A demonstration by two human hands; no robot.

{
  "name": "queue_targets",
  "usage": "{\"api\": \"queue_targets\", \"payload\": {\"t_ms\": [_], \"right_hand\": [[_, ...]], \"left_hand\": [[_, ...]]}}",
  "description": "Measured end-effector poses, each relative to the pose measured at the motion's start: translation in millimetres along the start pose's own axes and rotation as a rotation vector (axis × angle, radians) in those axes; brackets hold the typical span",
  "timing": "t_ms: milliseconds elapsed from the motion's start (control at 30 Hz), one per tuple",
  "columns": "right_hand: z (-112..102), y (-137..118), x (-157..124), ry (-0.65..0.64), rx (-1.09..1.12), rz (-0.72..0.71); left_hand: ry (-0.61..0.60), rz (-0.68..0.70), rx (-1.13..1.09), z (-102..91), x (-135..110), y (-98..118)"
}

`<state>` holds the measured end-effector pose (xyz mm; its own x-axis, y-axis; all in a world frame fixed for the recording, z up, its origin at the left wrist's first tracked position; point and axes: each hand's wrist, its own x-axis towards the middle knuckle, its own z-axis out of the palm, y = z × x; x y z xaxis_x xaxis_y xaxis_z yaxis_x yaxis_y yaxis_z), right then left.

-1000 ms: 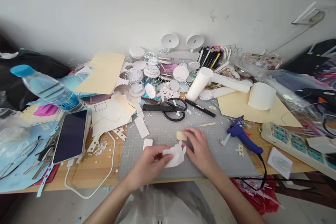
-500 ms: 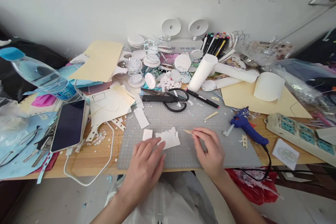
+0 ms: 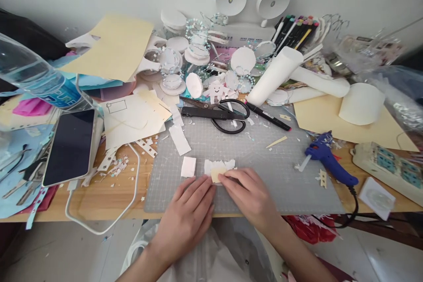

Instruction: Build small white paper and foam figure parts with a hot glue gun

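Note:
A small cream paper piece (image 3: 217, 175) lies over the lower part of a torn-edged white paper (image 3: 209, 165) on the grey cutting mat (image 3: 264, 163). My right hand (image 3: 253, 194) pinches the cream piece at its right side. Flat beside it rests my left hand (image 3: 190, 207), fingers stretched out, with the tips at the paper's lower left edge. To the left sits a small folded white square (image 3: 188, 166). Above it is a white paper strip (image 3: 179, 139). My fingers cover part of both papers' lower edges.
Black-handled scissors (image 3: 214, 114) and a black marker (image 3: 268, 116) lie farther back. On the right are a blue glue gun (image 3: 330, 158) and a power strip (image 3: 390, 172). At the left, a phone (image 3: 71, 147) stands near a water bottle (image 3: 42, 79). White rolls (image 3: 276, 75) and crafted discs crowd the back.
My right hand has moved left, bringing the cream piece onto the torn white paper. My left hand has shifted slightly right, flat against the paper's edge. The camera view has tilted down.

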<state>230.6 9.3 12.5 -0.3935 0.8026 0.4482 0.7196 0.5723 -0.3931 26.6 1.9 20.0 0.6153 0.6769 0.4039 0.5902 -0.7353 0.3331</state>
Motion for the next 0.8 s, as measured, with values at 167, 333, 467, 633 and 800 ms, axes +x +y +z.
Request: {"api": "queue_targets", "payload": {"t_ms": [167, 333, 467, 633, 800], "right_hand": [[2.3, -3.1, -4.8, -0.002, -0.022, 0.034], [2.4, -5.1, -4.5, 0.006, -0.027, 0.029], [1.0, -5.3, -3.6, 0.031, -0.096, -0.023], [-1.7, -6.0, -0.4, 0.022, -0.122, -0.046], [-2.2, -6.8, 4.6, 0.008, -0.039, 0.029]], "left_hand": [[0.036, 0.000, -0.009, 5.4, 1.6, -1.5], [0.039, 0.006, 0.010, 8.8, 1.7, -1.0], [0.043, 0.005, 0.023, 10.9, 1.2, -0.5], [0.035, 0.008, 0.037, 10.6, 2.5, -0.4], [0.030, 0.007, 0.028, 10.3, 3.0, 0.0]]}}
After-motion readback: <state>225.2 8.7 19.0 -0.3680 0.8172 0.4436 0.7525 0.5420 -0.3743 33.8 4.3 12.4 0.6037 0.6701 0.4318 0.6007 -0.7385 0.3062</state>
